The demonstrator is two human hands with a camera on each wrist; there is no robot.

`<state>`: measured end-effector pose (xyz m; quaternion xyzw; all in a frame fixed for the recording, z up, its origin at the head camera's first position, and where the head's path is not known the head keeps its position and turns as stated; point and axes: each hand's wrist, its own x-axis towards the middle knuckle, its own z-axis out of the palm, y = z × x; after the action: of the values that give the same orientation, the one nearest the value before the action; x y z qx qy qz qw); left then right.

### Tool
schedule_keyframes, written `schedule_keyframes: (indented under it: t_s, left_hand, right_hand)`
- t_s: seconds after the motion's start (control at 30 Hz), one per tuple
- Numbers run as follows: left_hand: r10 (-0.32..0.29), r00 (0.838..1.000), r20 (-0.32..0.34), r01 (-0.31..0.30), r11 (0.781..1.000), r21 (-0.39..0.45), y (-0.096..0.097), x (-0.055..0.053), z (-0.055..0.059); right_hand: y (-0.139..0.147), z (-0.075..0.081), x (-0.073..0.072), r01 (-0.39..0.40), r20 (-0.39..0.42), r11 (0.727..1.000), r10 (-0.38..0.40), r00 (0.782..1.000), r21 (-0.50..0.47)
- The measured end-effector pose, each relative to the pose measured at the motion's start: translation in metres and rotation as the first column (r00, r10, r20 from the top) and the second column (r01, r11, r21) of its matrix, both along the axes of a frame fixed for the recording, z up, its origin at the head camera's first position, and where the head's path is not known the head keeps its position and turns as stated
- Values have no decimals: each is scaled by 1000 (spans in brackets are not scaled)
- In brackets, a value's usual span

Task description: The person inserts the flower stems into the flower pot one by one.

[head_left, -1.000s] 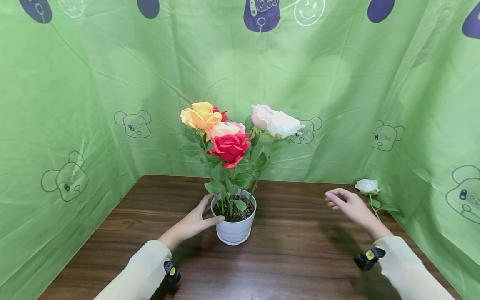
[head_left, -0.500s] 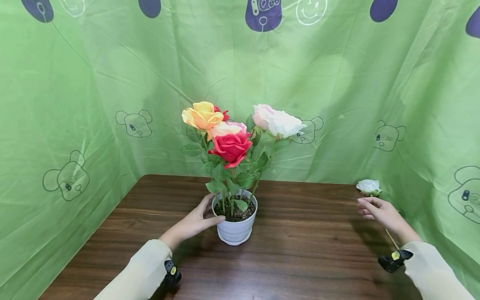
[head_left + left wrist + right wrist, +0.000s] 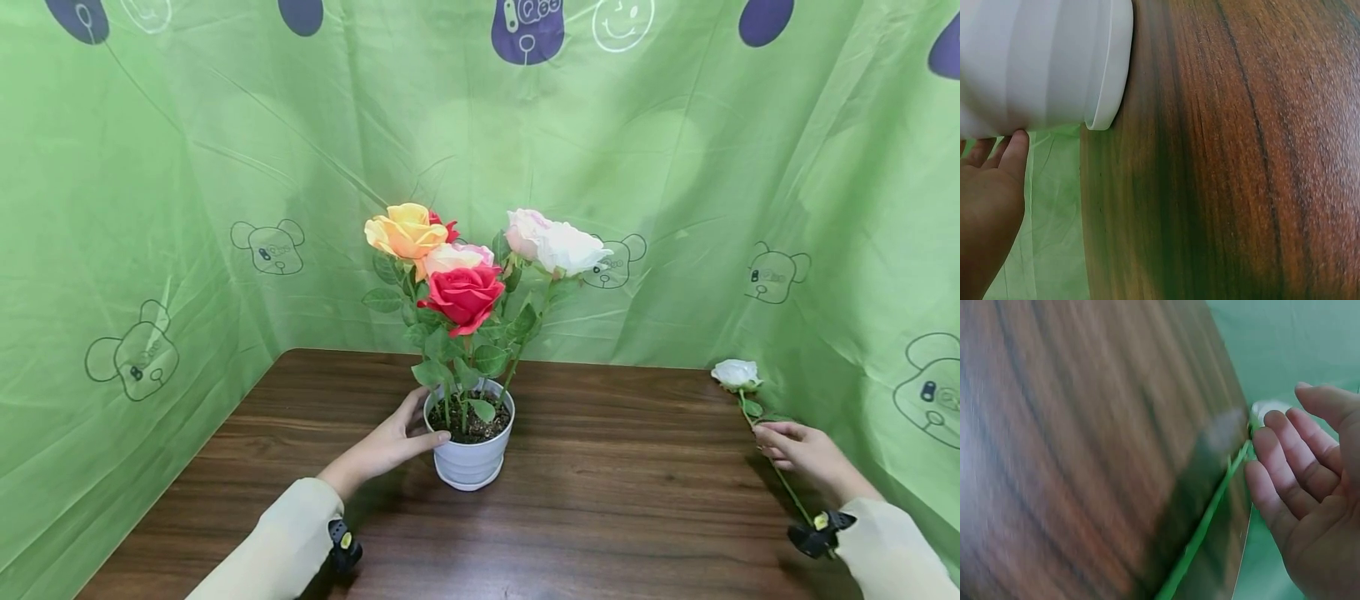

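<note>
A white flower pot (image 3: 468, 460) full of dark soil stands on the wooden table, with several roses rising from it: an orange rose (image 3: 406, 232), a red rose (image 3: 463, 297) and pale ones among green leaves. My left hand (image 3: 390, 442) holds the pot's left side, thumb at the rim and fingers round the back; fingertips on its wall (image 3: 1054, 81) show in the left wrist view. At the table's right edge lies a single white rose (image 3: 737, 372) with a long green stem (image 3: 1200, 534). Just over that stem is my right hand (image 3: 808, 454), its fingers loosely bent with a gap between thumb and fingertips.
Green cloth (image 3: 637, 150) with printed bears hangs at the back and both sides, close against the table edges. Bare wooden tabletop (image 3: 615, 467) lies between the pot and the single rose. A black wrist camera (image 3: 819, 533) sits over the stem's lower end.
My right hand has moved right and toward me, from left of the single rose to over its stem. The left hand stays on the pot, and the potted roses look the same.
</note>
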<state>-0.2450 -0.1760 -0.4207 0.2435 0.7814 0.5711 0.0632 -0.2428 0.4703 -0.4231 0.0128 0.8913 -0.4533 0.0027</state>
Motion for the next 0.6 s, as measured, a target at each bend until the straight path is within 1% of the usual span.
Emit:
schedule_keyframes:
  t_s: [0.17,0.4,0.53,0.6]
  left_hand:
    - [4,1000,2,-4,1000,-7,0,0,0]
    - [4,1000,3,-4,1000,-5,0,-2,-1]
    - [1,1000,3,-1,1000,-1,0,-2,-2]
    - [1,1000,2,-1,1000,0,0,-2,-3]
  right_hand:
    - [15,-5,4,15,47,995,-19,999,94]
    - [31,-14,10,-9,178,986,-20,984,164]
    - [33,-18,12,-19,168,974,-20,986,228]
    - [31,-18,11,-13,151,961,-30,988,277]
